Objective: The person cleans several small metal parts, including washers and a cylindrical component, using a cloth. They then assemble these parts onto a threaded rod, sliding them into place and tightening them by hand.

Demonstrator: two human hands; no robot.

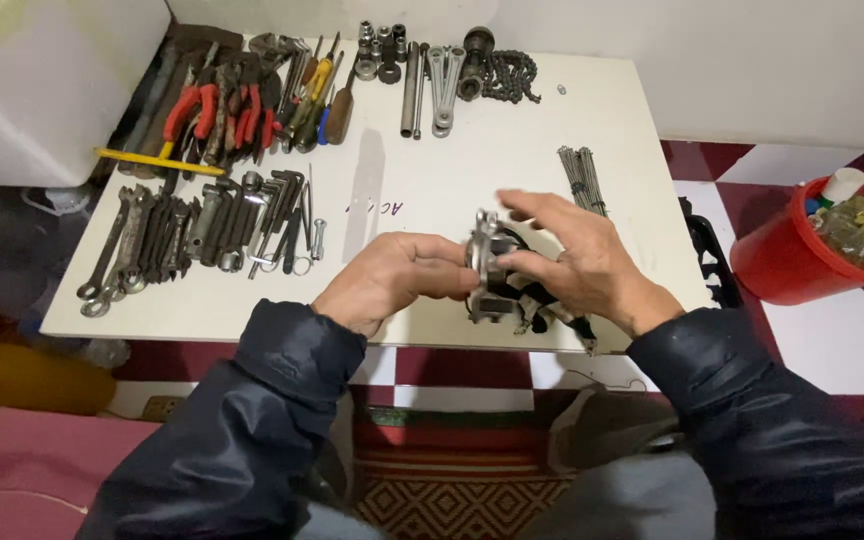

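Broadly, the white tabletop [452, 180] spreads beyond the fingers, with rows of wrenches [142, 245] and red-handled pliers [214, 110] far to their left. Just under them lies a black-and-white rag [542, 305]. Between both hands sits a small metal mechanical part [487, 262]: the left hand [387, 285] pinches its side, the right hand [577, 255] grips it, some fingers splayed. Steadying it from both sides over the rag seems wise.

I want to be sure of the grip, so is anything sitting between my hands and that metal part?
Nothing visible does. The left hand and right hand both grip the metal part directly, above the white table. The black-and-white cloth lies beneath, not between.
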